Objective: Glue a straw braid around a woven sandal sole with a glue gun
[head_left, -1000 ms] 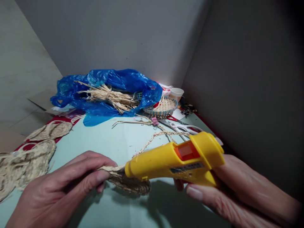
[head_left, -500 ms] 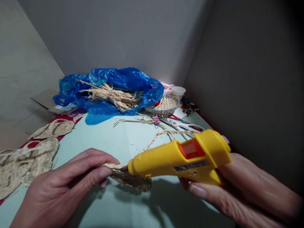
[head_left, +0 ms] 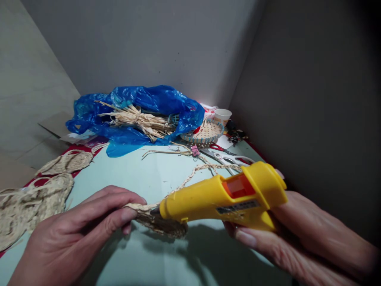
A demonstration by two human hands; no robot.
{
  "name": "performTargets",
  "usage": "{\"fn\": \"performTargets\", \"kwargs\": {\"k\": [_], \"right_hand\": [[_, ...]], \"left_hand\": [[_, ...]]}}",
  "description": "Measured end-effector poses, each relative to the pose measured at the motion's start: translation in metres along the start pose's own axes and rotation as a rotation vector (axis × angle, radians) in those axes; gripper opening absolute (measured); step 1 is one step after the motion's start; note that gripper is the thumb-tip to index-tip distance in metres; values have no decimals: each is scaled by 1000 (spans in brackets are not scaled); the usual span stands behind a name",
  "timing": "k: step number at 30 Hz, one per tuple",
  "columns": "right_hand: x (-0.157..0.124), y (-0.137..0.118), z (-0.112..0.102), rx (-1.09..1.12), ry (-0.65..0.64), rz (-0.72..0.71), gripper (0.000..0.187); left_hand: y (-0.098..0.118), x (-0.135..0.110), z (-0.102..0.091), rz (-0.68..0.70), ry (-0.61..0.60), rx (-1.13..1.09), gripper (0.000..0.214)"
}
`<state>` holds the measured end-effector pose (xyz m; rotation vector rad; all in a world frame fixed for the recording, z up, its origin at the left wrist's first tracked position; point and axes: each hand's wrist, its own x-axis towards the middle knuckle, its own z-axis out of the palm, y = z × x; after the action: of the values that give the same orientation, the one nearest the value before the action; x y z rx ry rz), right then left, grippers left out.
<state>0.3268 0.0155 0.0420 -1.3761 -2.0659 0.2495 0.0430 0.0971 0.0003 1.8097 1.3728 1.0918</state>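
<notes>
My left hand [head_left: 89, 230] pinches the left edge of a coiled, braided straw piece [head_left: 162, 225] between thumb and fingers, holding it above the table. My right hand [head_left: 285, 234] is wrapped round the handle of a yellow glue gun [head_left: 208, 200]. The gun's dark nozzle [head_left: 155, 210] is at the rim of the straw piece, close to my left fingertips; whether it touches cannot be made out. From the piece a straw braid [head_left: 193, 174] runs back across the table behind the gun. The gun's body covers part of the straw piece.
Finished-looking woven straw pieces [head_left: 38, 202] lie at the left edge. A blue plastic bag [head_left: 154, 95] holds a bundle of dry straw [head_left: 139, 119] at the back. Nearby are a shallow basket [head_left: 205, 133], a paper cup [head_left: 222, 116], scissors [head_left: 229, 157] and a pink clip [head_left: 195, 150]. Grey walls stand behind and right.
My hands, the straw piece and the glue gun have shifted very slightly to the left together. Both grips look the same.
</notes>
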Motion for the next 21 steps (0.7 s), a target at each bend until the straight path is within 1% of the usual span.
{"fn": "performTargets", "kwargs": {"k": [3,6,7,8,10,13,16,20,21], "right_hand": [[-3,3,1,-18,-8,-19,37],[-6,0,-1,-35,-21,70,43],[-7,-2,-3,-35,-37,111,43],[-6,-4,-5,-24,-53,132,40],[-5,-7,-7,16,-71,145,29],[-2,-8,-7,69,-59,144,18],[-3,-6,-5,79,-51,171,17],[-6,-5,-3,90,-50,201,14],[-7,-6,-3,94,-51,203,13]], "left_hand": [[3,0,0,3,3,-37,5],[4,1,-1,14,-13,-48,6],[3,1,-2,13,-16,-37,7],[2,1,-2,11,-15,-18,7],[-1,2,-4,13,-19,22,9],[-7,4,-7,48,-57,53,13],[-12,4,-8,77,-92,72,14],[-10,3,-8,66,-86,69,13],[-7,3,-7,52,-55,65,14]]}}
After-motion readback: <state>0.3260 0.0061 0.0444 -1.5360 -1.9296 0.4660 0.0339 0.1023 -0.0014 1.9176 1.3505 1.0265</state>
